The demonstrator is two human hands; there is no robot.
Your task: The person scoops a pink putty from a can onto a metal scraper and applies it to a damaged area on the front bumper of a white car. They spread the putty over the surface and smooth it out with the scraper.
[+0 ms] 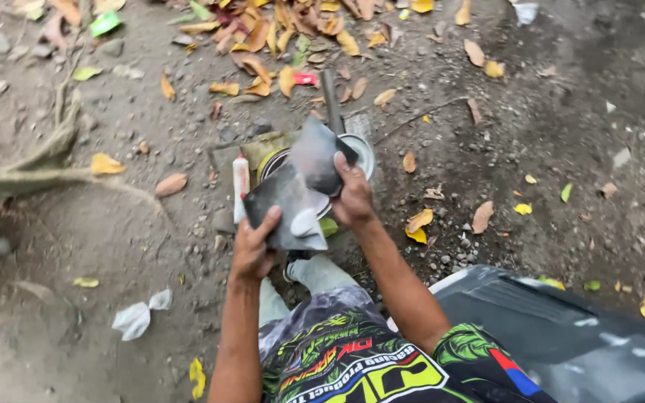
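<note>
Bare dirt ground (546, 127) in daylight, strewn with dry leaves (263, 30), pebbles and a tree root (31, 175).

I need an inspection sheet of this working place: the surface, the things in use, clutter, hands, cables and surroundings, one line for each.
Surface: bare dirt ground with small stones, uneven.
Job's things: a dark grey flat sheet held up by both hands; below it a round tin with a stick standing in it; a white tube beside the tin.
Clutter: dry leaves, white crumpled plastic, a green scrap.
Hands: left hand grips the sheet's lower edge; right hand grips its right side.
Cables: nothing seen.
Surroundings: tree root at left; dark grey panel with pale patches at lower right.
</note>
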